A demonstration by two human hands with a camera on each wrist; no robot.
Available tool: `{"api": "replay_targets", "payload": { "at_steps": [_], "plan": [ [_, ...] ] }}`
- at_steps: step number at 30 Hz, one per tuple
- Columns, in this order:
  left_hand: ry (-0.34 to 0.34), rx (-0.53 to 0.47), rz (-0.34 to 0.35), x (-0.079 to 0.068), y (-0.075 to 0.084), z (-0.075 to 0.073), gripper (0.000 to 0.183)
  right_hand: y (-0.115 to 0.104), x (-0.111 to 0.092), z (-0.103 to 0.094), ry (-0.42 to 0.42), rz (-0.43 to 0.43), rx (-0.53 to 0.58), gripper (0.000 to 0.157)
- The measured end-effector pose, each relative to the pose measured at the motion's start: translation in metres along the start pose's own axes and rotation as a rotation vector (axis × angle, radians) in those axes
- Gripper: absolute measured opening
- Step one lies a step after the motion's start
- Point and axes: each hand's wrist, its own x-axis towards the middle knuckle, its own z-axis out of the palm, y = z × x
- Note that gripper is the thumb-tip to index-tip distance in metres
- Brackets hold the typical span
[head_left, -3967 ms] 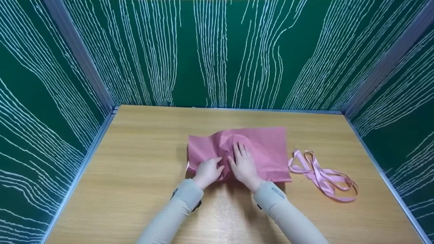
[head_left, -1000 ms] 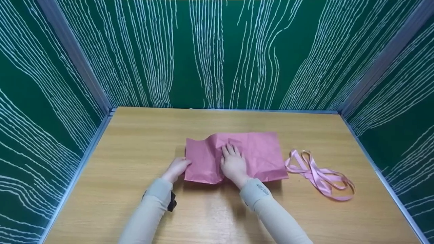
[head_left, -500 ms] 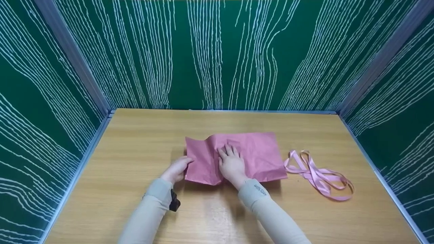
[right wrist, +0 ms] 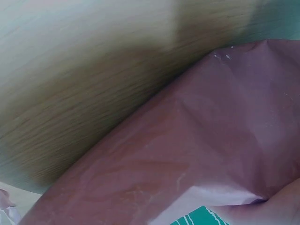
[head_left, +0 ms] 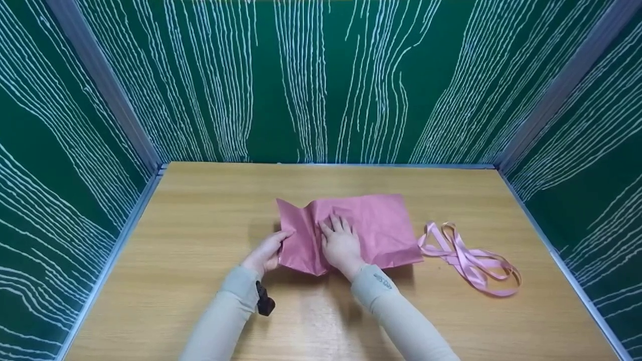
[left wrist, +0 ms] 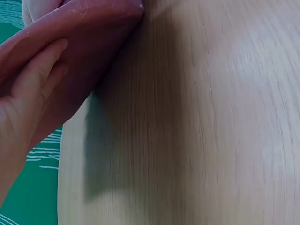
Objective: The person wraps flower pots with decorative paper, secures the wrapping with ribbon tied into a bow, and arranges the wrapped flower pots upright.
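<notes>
A sheet of pink wrapping paper (head_left: 383, 220) lies crosswise at mid-table, folded and creased, its left end lifted. My left hand (head_left: 266, 250) grips that end, thumb on top and fingers underneath. In the left wrist view, fingers of the left hand (left wrist: 23, 101) lie against the shaded underside of the wrapping paper (left wrist: 89, 56). My right hand (head_left: 342, 245) presses on the paper's middle with spread fingers, right of an upright crease. The right wrist view has the wrapping paper's front side (right wrist: 187, 136) sloping to the table, with part of the right hand (right wrist: 276, 208) at the lower right corner.
A loosely looped pink satin ribbon (head_left: 469, 258) lies right of the paper, one end close to its edge. The wooden table (head_left: 200, 200) is bordered by green panels (head_left: 376, 100) with white lines at the back and sides.
Since the oldest frame, my left hand has gone from the paper's middle to its left end. Over the last second that end has risen and folded inward. The right hand stays pressed on the paper.
</notes>
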Motion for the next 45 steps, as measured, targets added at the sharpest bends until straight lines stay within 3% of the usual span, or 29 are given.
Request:
{"api": "replay_targets", "payload": {
  "at_steps": [5,13,19,28,34,38,45],
  "plan": [
    [-0.054,-0.053,0.020,0.001,-0.004,0.003,0.028,-0.002,-0.001,0.000,0.004,-0.013,-0.006,0.041],
    [-0.047,-0.066,-0.028,0.004,-0.007,0.009,0.037,-0.003,0.000,0.001,0.030,-0.039,-0.007,0.040],
    [-0.049,-0.074,0.006,0.006,-0.009,0.012,0.037,-0.006,0.000,0.003,0.060,-0.068,0.018,0.038],
    [-0.015,-0.079,0.078,0.012,-0.014,0.021,0.026,-0.007,-0.001,-0.005,0.025,-0.069,0.044,0.038],
    [-0.016,-0.056,0.139,0.016,-0.015,0.028,0.033,-0.004,0.001,-0.014,-0.070,0.003,0.235,0.049],
    [-0.033,-0.060,0.157,0.019,-0.016,0.031,0.024,0.001,0.004,-0.020,-0.107,0.020,0.389,0.052],
    [-0.051,-0.022,0.189,0.022,-0.017,0.035,0.012,0.016,0.006,-0.028,-0.160,0.064,0.903,0.056]
  ]
}}
